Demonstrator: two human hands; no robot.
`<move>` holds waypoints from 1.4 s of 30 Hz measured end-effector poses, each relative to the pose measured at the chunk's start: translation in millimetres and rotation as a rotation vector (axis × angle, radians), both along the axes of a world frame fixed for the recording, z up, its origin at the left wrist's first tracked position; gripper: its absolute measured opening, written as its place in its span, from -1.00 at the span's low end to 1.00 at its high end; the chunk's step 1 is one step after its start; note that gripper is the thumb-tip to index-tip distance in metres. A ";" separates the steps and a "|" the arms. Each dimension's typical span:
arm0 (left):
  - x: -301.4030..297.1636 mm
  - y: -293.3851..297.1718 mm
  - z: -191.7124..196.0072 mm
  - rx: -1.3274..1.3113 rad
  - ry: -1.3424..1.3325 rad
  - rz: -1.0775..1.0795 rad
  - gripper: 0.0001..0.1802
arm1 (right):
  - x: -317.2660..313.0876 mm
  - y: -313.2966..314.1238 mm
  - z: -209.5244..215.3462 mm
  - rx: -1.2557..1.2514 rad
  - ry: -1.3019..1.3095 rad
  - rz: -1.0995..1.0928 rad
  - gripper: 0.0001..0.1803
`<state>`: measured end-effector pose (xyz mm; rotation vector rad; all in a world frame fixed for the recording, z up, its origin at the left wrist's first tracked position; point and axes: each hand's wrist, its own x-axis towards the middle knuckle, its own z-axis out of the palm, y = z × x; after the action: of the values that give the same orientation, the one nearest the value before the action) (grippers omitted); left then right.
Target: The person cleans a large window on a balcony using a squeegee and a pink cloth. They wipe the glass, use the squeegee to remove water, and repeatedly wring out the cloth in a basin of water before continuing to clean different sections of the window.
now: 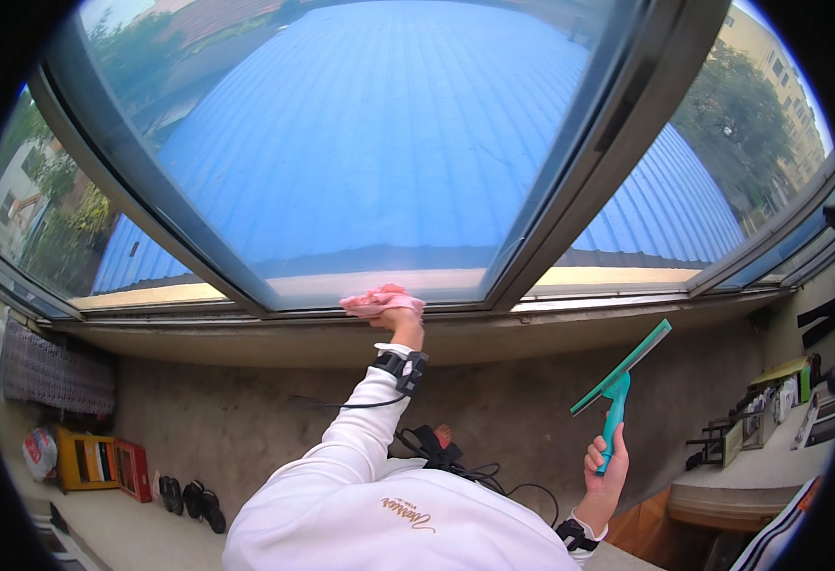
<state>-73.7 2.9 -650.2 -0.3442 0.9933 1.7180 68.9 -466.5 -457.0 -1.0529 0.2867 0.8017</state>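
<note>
My left hand [398, 320] is closed on a bunched pink cloth [382, 300], which lies against the bottom of the large window pane [379, 171], at its lower frame. Its fingers are partly hidden by the cloth. Out to the right and lower down, my right hand [608, 464] is wrapped round the handle of a teal squeegee [616, 385]. The squeegee's blade points up and slants to the right, apart from the glass. Dark straps with a black cable sit on both my wrists.
Metal window frames [589, 181] border the pane, with a sill [246, 335] below. Several dark shoes [194, 500], a yellow box [84, 461] and a red box [133, 470] stand lower left. A folded grey mat [56, 371] is at left. A rounded wooden tabletop [722, 506] lies lower right.
</note>
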 end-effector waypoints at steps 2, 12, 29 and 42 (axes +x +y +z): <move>29.9 -7.7 -24.4 0.128 -0.396 -0.027 -0.33 | 8.5 -9.8 -2.8 0.004 -0.004 -0.015 -0.65; 137.3 -19.2 -75.8 0.244 0.263 -1.005 -0.43 | 31.8 -54.9 -13.4 0.031 -0.004 -0.133 -0.62; 49.7 -67.1 280.1 1.293 0.686 -1.253 -0.81 | 60.5 -48.1 -22.2 0.119 -0.007 -0.092 -0.66; 15.1 -47.5 441.6 1.756 1.165 -0.541 -0.92 | 71.3 -34.2 -19.1 0.108 0.012 -0.049 -0.64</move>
<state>-58.6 -44.6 -208.6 1.9745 -0.0969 1.5398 140.2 -500.6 -476.1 -0.9365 0.2753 0.7708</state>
